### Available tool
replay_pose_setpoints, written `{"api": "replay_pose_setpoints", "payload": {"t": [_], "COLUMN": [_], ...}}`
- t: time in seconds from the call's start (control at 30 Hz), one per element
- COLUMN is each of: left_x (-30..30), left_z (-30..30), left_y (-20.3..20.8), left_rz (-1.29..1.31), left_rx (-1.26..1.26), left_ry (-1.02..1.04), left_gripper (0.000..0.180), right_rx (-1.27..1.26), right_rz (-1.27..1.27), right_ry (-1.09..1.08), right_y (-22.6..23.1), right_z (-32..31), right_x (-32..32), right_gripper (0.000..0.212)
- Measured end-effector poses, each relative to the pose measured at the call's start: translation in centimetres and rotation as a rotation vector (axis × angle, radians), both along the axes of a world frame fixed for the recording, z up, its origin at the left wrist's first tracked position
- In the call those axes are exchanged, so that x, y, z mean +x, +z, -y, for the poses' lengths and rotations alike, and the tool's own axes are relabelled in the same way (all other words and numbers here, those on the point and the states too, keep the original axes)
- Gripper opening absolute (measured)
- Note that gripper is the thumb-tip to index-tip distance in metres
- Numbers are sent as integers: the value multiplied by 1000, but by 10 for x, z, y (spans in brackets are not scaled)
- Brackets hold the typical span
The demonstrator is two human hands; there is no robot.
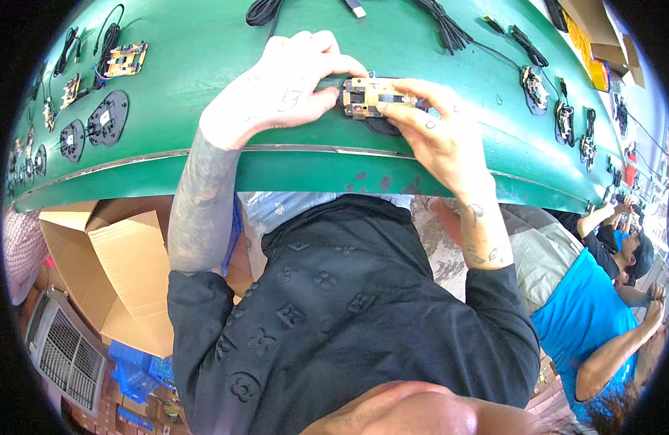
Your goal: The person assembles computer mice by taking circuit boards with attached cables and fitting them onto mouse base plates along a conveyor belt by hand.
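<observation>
Green worktable (182,94) across upper view; open carton (131,254) at nine o'clock. Circuit board (362,99) just past twelve o'clock, over dark base (380,126), near table edge, probably for easy two-handed reach. Right hand (443,130): thumb and forefinger pinching board, seemingly to steady it. Left hand (283,90): thumb and forefinger slightly parted at board's left end; cannot tell if gripping. Cable bundle (447,29) at one o'clock, likely kept clear of hands.

Table (175,94): green
Box (135,264): open brown cardboard, by the table's near edge, left
Grille (69,355): pale frame, lower left
Crates (133,375): blue, just beside the grille
Co-worker (584,319): blue top, right
</observation>
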State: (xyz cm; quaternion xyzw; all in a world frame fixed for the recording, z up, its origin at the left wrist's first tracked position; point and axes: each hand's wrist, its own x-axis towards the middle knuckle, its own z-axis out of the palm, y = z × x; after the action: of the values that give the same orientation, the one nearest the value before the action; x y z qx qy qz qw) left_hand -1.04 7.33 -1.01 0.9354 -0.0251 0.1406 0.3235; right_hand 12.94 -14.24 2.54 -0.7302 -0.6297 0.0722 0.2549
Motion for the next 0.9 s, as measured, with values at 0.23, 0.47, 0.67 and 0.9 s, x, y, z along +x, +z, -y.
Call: {"api": "replay_pose_setpoints", "payload": {"t": [0.23, 0.47, 0.67, 0.9], "left_x": [-5, -22, -20, -23], "left_z": [8, 31, 37, 38], "left_y": [7, 7, 13, 12], "left_rz": [38, 82, -37, 8], "left_rx": [31, 191, 365, 382], "left_ry": [46, 153, 132, 132], "left_gripper": [30, 34, 52, 46], "right_rx": [-62, -138, -72, -83], "right_rz": [26, 104, 182, 226], "right_ry": [-36, 69, 98, 145], "right_y": [-1, 11, -2, -5], "right_z": [7, 9, 15, 14], "right_x": [-2, 11, 21, 19], "right_gripper": [39, 40, 41, 41]}}
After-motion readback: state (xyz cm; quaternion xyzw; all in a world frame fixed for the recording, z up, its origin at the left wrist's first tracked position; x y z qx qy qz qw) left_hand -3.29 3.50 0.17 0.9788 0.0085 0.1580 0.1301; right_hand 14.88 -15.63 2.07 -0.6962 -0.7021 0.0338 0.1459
